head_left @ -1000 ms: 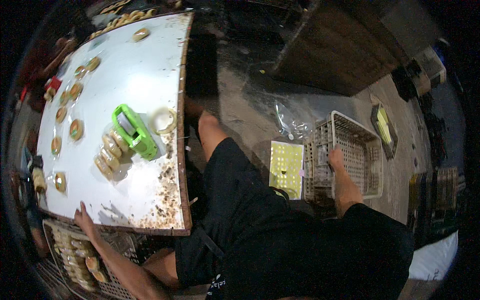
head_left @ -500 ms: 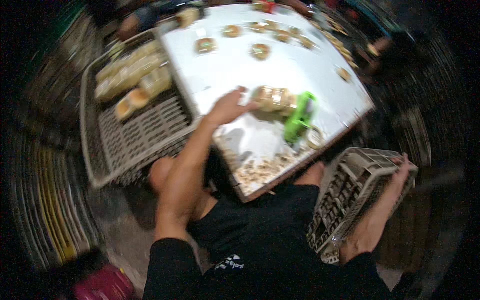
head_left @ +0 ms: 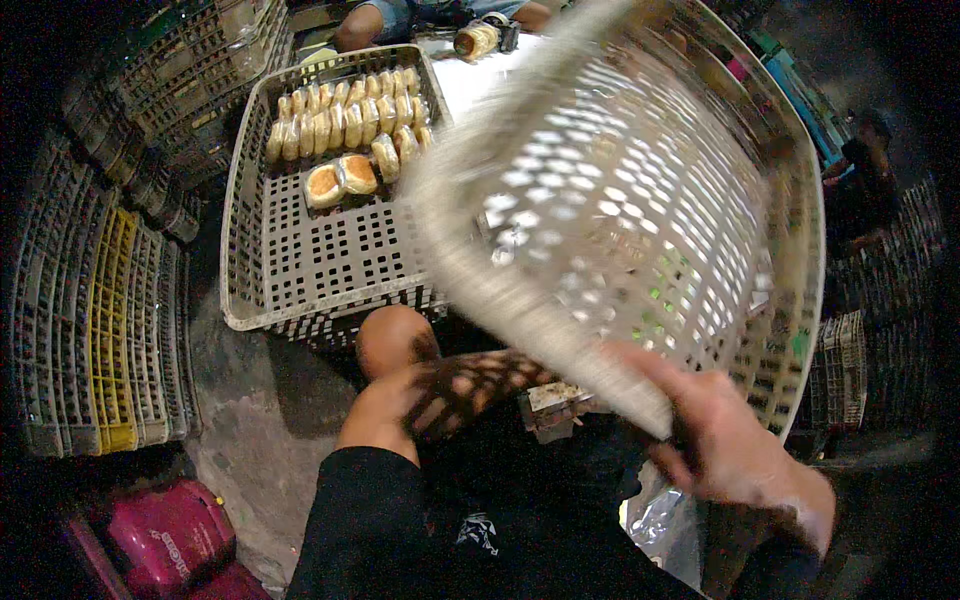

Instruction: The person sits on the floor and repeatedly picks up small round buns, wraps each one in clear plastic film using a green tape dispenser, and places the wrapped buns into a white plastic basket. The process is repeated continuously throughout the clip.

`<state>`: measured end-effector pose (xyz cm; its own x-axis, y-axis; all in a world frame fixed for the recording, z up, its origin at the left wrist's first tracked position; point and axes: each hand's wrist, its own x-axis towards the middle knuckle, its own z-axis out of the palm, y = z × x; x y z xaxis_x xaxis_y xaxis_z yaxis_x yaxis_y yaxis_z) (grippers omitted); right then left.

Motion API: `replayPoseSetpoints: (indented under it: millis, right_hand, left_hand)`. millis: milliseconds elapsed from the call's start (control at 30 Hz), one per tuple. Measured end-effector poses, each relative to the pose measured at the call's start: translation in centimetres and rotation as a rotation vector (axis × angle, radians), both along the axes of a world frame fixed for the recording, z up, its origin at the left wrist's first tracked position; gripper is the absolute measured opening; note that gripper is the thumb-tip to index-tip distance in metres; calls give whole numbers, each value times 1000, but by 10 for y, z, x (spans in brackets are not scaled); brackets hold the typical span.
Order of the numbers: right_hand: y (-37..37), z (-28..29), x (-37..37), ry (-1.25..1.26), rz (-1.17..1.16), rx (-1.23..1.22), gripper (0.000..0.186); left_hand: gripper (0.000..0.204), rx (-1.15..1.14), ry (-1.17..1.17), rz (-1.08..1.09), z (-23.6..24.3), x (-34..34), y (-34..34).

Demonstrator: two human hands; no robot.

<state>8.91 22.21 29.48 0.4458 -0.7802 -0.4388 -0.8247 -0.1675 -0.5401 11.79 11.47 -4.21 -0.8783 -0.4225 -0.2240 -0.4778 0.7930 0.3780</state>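
Observation:
A grey-beige perforated plastic crate [head_left: 610, 350] is tilted up in front of me, blurred by motion. My right hand [head_left: 735, 425] grips its near rim, fingers wrapped over the edge. My left forearm [head_left: 385, 415] reaches right, beneath the crate, where the left hand is hidden; holes in the crate cast dotted light on that arm. To the left rests another grey crate [head_left: 236, 250] with rows of clear-wrapped buns [head_left: 340, 125] at its far end. Two browned buns [head_left: 340, 180] lie in front of those rows. The lifted crate covers most of the white table [head_left: 465, 85], and something bright green shows through its holes.
Tall stacks of crates [head_left: 60, 300] stand at the left, one of them yellow [head_left: 118, 330]. A magenta rounded container [head_left: 170, 535] sits on the floor at lower left. Across the table is a person in denim shorts [head_left: 400, 20], with wrapped buns [head_left: 478, 40] near them. More crates [head_left: 840, 370] stand at right.
My right hand has brought the crate up from the right side to over the table. My left hand, stretched over the table beside wrapped buns before, has drawn back beneath the crate.

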Motion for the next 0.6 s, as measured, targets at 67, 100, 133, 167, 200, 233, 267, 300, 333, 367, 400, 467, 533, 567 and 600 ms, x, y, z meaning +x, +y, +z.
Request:
replayPoseSetpoints:
  millis: [67, 100, 133, 167, 200, 233, 267, 300, 333, 367, 400, 467, 533, 567, 600]
  right_hand:
    - [-6, -4, 23, 26, 243, -67, 86]
    - [-20, -7, 38, 29, 354, -3, 85]
    - [-29, -9, 57, 99, 456, 15, 83]
    - [-40, -17, 71, 34, 507, -21, 81]
    - [-51, -31, 84, -37, 564, -56, 78]
    - [-64, -44, 94, -129, 583, -88, 74]
    - [-78, -60, 104, -233, 614, -117, 69]
    - [-92, -75, 114, -304, 632, -126, 65]
    - [-102, -89, 122, -387, 653, -133, 61]
    - [-109, -104, 129, -372, 685, -180, 58]
    - [-117, -116, 136, -360, 713, -231, 55]
    - [-126, -124, 161, -318, 758, -259, 50]
    - [-140, -122, 179, -260, 789, -234, 47]
    - [-146, -125, 189, -250, 819, -276, 43]
    - [-153, -132, 198, -243, 853, -318, 40]
  left_hand:
    - [68, 1, 63, -39, 6, -11, 5]
    - [68, 6, 63, -18, 4, -3, 4]
    - [68, 4, 78, -22, 4, -3, 6]
    - [68, 12, 87, -12, 4, 1, 5]
    - [68, 16, 87, 5, 0, 7, 5]
    - [68, 14, 104, -9, 1, 4, 6]
    - [68, 21, 114, -4, 0, 6, 7]
    - [68, 19, 127, -7, 0, 6, 7]
    - [68, 21, 127, -4, -1, 7, 8]
    - [68, 20, 131, -4, -1, 8, 8]
    - [68, 22, 132, 0, -1, 9, 6]
    - [68, 27, 140, 6, -3, 17, 5]
    - [69, 26, 147, 2, -2, 19, 5]
    - [69, 25, 153, -5, -2, 18, 6]
    - [69, 20, 152, -9, -2, 18, 4]
